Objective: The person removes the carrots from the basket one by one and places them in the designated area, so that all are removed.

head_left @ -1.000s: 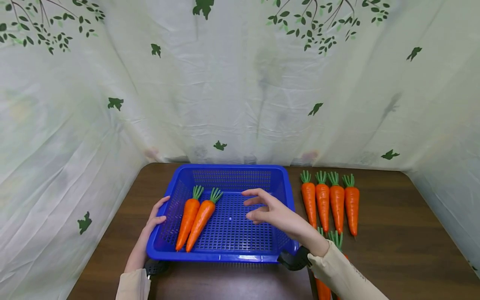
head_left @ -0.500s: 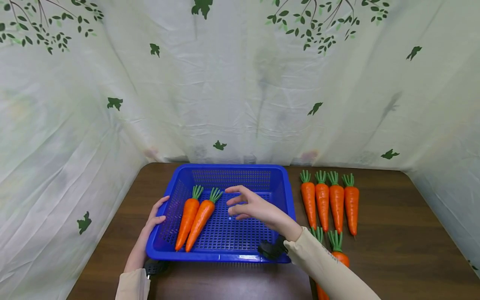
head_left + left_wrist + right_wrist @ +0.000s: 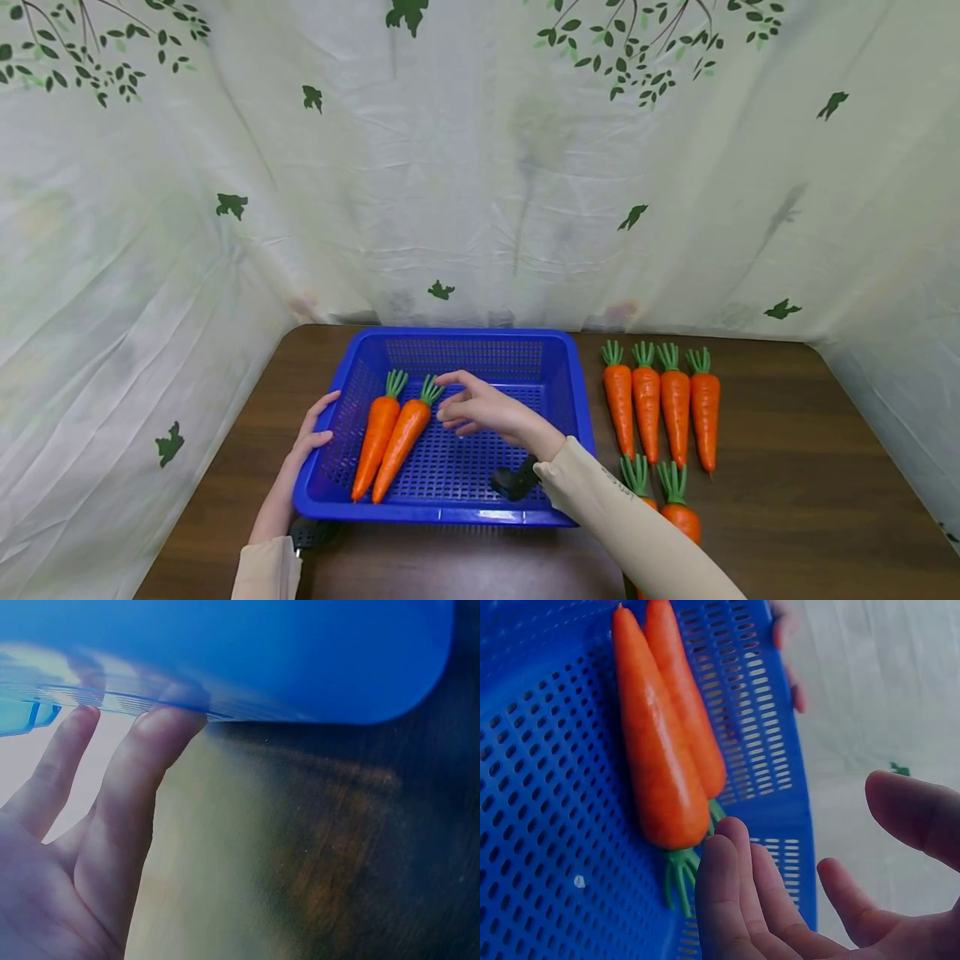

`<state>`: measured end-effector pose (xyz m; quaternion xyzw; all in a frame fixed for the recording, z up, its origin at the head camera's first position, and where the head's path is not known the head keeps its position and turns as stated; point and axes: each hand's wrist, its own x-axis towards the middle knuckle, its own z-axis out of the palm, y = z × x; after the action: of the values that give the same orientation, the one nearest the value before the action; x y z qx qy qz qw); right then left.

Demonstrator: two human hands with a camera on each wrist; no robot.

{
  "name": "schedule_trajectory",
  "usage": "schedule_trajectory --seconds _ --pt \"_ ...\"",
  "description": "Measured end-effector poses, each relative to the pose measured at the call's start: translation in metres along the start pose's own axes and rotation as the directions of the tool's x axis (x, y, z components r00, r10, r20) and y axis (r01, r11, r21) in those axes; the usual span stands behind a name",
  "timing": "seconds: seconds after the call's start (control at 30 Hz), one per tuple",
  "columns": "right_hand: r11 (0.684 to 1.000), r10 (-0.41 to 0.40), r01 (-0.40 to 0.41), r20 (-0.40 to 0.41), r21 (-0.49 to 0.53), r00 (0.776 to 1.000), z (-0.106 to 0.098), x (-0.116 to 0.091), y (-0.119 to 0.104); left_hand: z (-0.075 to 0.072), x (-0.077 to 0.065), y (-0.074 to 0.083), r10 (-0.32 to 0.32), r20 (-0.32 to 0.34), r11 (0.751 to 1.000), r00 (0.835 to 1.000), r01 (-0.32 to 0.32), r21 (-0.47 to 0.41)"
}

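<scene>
A blue perforated basket [image 3: 450, 516] stands on the wooden table with two orange carrots in its left half. The left carrot [image 3: 377, 437] and the right carrot [image 3: 405, 437] lie side by side, slightly tilted, green stems towards the back. My left hand [image 3: 292, 462] touches the basket's left side, and the left wrist view shows its straight fingers [image 3: 127, 802] against the blue wall. Inside the basket's outline, my right hand [image 3: 487, 412] hovers beside the right carrot's stems, fingers loosely bent around nothing. In the right wrist view, its fingertips are near the green stems [image 3: 679, 877].
Right of the basket, several carrots [image 3: 675, 408] lie in a row, stems towards the back. Nearer to me lie more carrots [image 3: 681, 523], partly hidden by the right sleeve [image 3: 637, 525]. A pale curtain [image 3: 480, 167] with leaf prints rises behind the table [image 3: 795, 467].
My right hand has moved left across the basket, up to the right carrot's stems. The left hand, the basket and the carrots have stayed in place.
</scene>
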<state>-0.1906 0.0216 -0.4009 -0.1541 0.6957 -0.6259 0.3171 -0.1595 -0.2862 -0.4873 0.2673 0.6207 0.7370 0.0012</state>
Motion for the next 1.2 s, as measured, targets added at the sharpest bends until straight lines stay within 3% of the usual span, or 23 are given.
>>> schedule_trajectory --seconds 0.23,0.43,0.73,0.97,1.2 --pt "1.0 0.02 -0.02 -0.003 -0.005 1.0 0.003 0.013 0.007 0.001 0.0 0.001 -0.007 -0.005 1.0 1.0 0.007 -0.007" --pt "0.998 0.047 -0.048 -0.013 -0.028 0.999 0.011 0.027 0.015 -0.002 0.004 -0.003 0.058 0.043 0.998 0.997 -0.057 -0.022" --pt "0.994 0.109 -0.11 -0.042 -0.017 0.993 0.025 0.042 0.025 -0.002 0.002 -0.001 0.039 0.026 0.999 0.999 -0.038 -0.024" --pt "0.988 0.152 -0.149 -0.057 0.046 0.987 0.027 0.047 0.033 -0.002 0.002 -0.001 0.032 -0.003 0.999 0.999 -0.032 0.025" --pt "0.983 0.16 -0.155 -0.048 0.102 0.986 0.029 0.049 0.036 -0.002 0.003 -0.003 0.059 0.036 0.998 0.998 -0.058 -0.019"
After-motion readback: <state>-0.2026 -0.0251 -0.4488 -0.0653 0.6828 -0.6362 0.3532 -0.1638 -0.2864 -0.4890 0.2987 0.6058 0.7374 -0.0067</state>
